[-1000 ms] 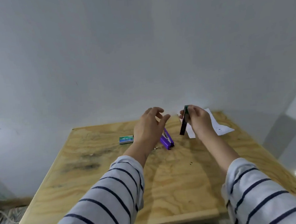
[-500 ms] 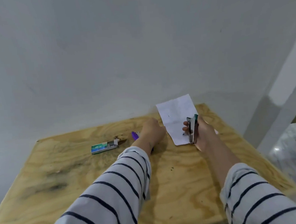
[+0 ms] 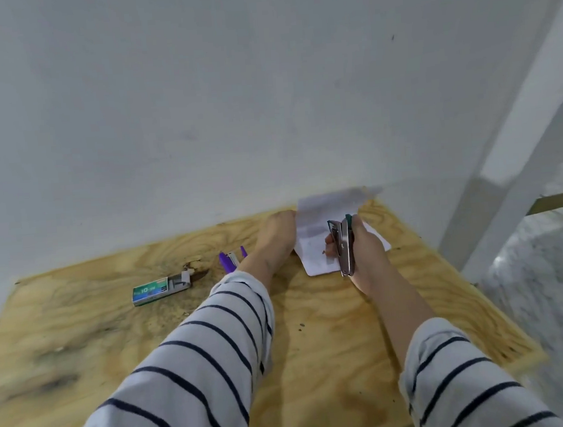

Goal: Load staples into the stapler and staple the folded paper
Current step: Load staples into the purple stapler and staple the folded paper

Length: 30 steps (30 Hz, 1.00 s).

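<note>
1. A plain, bare room, more a makeshift work corner than a fitted office.
2. The bench (image 3: 333,359) is raw, stained plywood pushed against an unadorned grey-white wall (image 3: 232,100).
3. Small desk supplies lie on it: a staple box (image 3: 160,290) and a paper (image 3: 322,240).
4. A speckled floor (image 3: 544,278) shows at right.

Paper (image 3: 317,225) far edge motion-blurred. Left hand (image 3: 275,237) fingers hidden behind paper; right hand (image 3: 364,251) fingers partly behind stapler (image 3: 344,245). Purple item (image 3: 228,260) partly covered by left wrist. Box (image 3: 160,289) print too small. Tabletop (image 3: 332,343) near edge cut off.
</note>
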Motion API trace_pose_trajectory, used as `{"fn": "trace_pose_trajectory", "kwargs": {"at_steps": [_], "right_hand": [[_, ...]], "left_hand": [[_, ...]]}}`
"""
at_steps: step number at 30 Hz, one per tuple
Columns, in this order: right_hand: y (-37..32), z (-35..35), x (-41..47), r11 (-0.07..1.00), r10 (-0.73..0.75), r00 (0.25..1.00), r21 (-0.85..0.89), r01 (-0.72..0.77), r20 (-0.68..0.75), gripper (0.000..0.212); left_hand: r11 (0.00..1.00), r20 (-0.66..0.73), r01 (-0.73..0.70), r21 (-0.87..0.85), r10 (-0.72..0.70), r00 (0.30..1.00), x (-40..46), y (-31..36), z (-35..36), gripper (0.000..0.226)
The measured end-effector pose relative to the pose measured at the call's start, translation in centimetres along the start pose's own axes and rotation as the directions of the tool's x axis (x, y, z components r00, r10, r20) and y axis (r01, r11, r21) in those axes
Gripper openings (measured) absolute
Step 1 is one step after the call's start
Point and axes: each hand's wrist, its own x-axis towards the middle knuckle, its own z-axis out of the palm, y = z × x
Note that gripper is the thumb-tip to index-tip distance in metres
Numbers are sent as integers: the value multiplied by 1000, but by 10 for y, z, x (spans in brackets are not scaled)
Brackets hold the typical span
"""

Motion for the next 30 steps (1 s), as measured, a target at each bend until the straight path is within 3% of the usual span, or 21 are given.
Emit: {"fn": "trace_pose_trajectory", "kwargs": {"at_steps": [2, 4, 7, 10, 13, 17, 20, 22, 27, 30], "right_hand": [[1, 3, -2, 1000, -4, 999, -31, 3, -44, 51], [2, 6, -6, 996, -8, 999, -84, 4, -48, 52], [0, 10, -15, 995, -6, 998, -104, 0, -65, 43], [-4, 14, -21, 994, -88, 994, -73, 83, -64, 34], [-11, 15, -25, 995, -104, 991, -1, 104, -90, 44], [-16, 33, -39, 999, 34, 995, 1, -34, 89, 53], [-19, 57, -53, 998, 47, 986, 45, -55, 161, 21], [-20, 68, -57, 999, -16, 992, 34, 12, 126, 8], [-17, 87, -67, 961, -125, 969, -216, 171, 211, 30], [-16, 95, -71, 917, -167, 949, -311, 249, 268, 33]], "left_hand": [[997, 58, 59, -59, -56, 997, -5, 5, -1, 42], [997, 143, 78, -7, -76, 987, -10, 8, -5, 43], [998, 130, 10, 58, -17, 991, -13, 2, -10, 13], [999, 17, -33, -10, 33, 999, -12, -2, -18, 11], [977, -154, -137, -166, 112, 982, -18, 7, -38, 17], [906, -214, -200, -374, 126, 969, -36, 16, -68, 33], [872, -145, -184, -454, 132, 981, -48, 12, -88, 43], [888, -73, -165, -430, 147, 986, -54, 5, -104, 52], [928, -79, -271, -255, 259, 963, -64, -7, -148, 68], [934, -9, -337, -116, 338, 941, -69, -8, -162, 52]]}}
